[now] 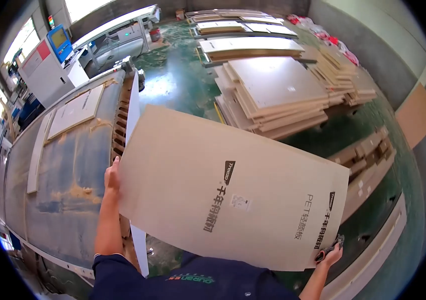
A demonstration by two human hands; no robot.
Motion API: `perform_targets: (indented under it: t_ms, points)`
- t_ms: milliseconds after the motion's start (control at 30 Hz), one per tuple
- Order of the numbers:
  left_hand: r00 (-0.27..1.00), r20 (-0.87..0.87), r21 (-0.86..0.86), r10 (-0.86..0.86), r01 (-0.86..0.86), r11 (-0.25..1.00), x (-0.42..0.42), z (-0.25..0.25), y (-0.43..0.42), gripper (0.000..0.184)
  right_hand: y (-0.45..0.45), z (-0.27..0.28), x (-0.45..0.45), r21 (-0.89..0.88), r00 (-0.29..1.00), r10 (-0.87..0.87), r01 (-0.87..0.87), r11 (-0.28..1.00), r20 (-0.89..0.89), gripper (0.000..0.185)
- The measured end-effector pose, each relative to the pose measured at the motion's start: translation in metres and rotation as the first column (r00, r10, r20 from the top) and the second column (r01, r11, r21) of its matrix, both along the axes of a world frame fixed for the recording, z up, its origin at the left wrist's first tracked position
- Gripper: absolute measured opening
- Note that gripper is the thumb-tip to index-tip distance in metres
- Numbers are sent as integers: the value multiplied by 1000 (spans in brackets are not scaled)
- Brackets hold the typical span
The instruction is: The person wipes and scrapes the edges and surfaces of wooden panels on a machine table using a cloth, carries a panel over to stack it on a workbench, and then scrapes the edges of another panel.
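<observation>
Item inspected: one large panel (233, 190), printed with the maker's mark and bearing one small sticker (240, 202). It is held aslant in front of the person's body, its left end overlapping the near side of the machine bed in view.

Left grip (113, 176): closed on the panel's left edge; the fingers behind are hidden. Right grip (330, 257): closed around one dark object (325, 252) with an orange part, at the panel's lower right edge; how firmly it also bears the panel cannot be told.

Risks, as judged: the broad panel hangs on two edge holds, so it could tip or slip if the right grip, shared with the dark object, gave way. That object could scratch the face. A swing leftward could chip the panel's end against the machine bed (73, 165) or the upright white strip (133, 110).

Count, surroundings: on the machine bed, two boards, one printed board (78, 111) and one narrow board (39, 155). One blue monitor (60, 43) beyond. Ahead, one tall board stack (278, 82), layers not countable, with at least three lower piles (250, 45) behind. One brown board (416, 116) leans at the right wall.
</observation>
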State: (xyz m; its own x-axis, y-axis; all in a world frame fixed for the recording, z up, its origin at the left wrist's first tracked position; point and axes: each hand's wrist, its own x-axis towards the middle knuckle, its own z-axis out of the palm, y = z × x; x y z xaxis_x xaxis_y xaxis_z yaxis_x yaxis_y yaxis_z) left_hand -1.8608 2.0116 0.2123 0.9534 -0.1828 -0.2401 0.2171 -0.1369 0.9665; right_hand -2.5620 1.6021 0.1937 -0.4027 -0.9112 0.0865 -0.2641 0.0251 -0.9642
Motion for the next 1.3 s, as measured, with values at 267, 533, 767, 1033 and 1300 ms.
perform_targets:
  t_ms: [267,533,767,1033,1300]
  points:
    - [999,4,-185,47,-45,982,198,-26,-72,52,-107,-12,214,-142,986,-4,-20,990,-166,35]
    - [1000,2,-127,9,-8,992,430,-19,-138,52,-151,17,429,-46,983,-35,27,999,-182,35]
    - [1000,-11,-217,-26,23,976,623,-32,-215,46,-229,7,605,-19,996,-47,48,999,70,26]
    - [1000,6,-229,13,-12,973,794,18,-315,48,-330,32,821,-22,994,1,2,1000,105,32]
    - [999,-17,-257,44,-46,965,1015,-46,-396,44,-430,7,1014,-22,969,2,3,1000,249,30]
